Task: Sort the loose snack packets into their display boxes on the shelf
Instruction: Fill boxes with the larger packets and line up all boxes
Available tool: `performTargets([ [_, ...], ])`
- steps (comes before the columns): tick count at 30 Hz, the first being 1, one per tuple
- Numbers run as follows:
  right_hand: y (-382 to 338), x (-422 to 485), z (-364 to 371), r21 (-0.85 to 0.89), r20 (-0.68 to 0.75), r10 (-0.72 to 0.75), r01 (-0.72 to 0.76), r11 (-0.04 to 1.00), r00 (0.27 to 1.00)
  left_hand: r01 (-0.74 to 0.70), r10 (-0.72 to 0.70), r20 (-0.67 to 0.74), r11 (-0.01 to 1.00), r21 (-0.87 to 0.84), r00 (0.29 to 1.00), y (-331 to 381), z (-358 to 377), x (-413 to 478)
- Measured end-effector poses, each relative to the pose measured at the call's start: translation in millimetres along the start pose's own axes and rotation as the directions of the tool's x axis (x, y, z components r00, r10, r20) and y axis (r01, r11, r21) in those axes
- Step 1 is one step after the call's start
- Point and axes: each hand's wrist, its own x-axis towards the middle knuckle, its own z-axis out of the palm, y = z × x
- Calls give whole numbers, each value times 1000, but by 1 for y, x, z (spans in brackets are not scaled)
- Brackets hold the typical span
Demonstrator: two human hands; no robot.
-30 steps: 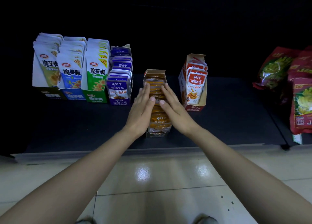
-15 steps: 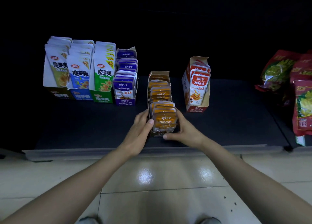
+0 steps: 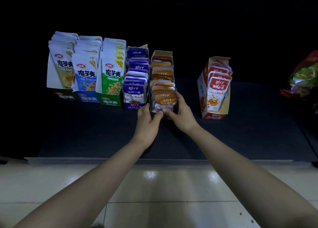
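An open cardboard display box of orange snack packets [image 3: 162, 76] stands on the dark shelf, right beside the purple box. My left hand [image 3: 149, 119] grips its front left corner, thumb at the front. My right hand [image 3: 180, 114] wraps the front right side, fingers curled round the foremost orange packets [image 3: 164, 99]. The purple packet box [image 3: 136, 78] touches the orange box on its left. A red packet box [image 3: 215, 88] stands apart to the right.
Three taller boxes of white pouches, olive [image 3: 60, 67], blue [image 3: 86, 71] and green [image 3: 112, 73], line the shelf's left. Large red-and-green bags [image 3: 304, 80] lie at the far right. The shelf's front edge [image 3: 154, 159] runs above the tiled floor [image 3: 163, 184].
Both hands slid from the top of the orange packets to the box's front, then pushed the box back and left until it stands against the purple box.
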Motion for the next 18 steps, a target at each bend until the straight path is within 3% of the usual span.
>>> performTargets([
  [6,-2,24,11,5,-68,-10,10,1000,998,14,-16,-67,999,-32,998,-9,7,9],
  [9,1,33,15,-4,-90,-11,11,1000,996,6,-4,-82,1000,29,997,-12,11,13],
  [14,2,29,7,34,-26,-2,3,999,1000,-7,12,-57,996,87,998,-13,15,8],
  [18,-5,13,-16,-24,-29,-66,66,998,997,-71,99,-185,986,151,978,-9,30,-7],
])
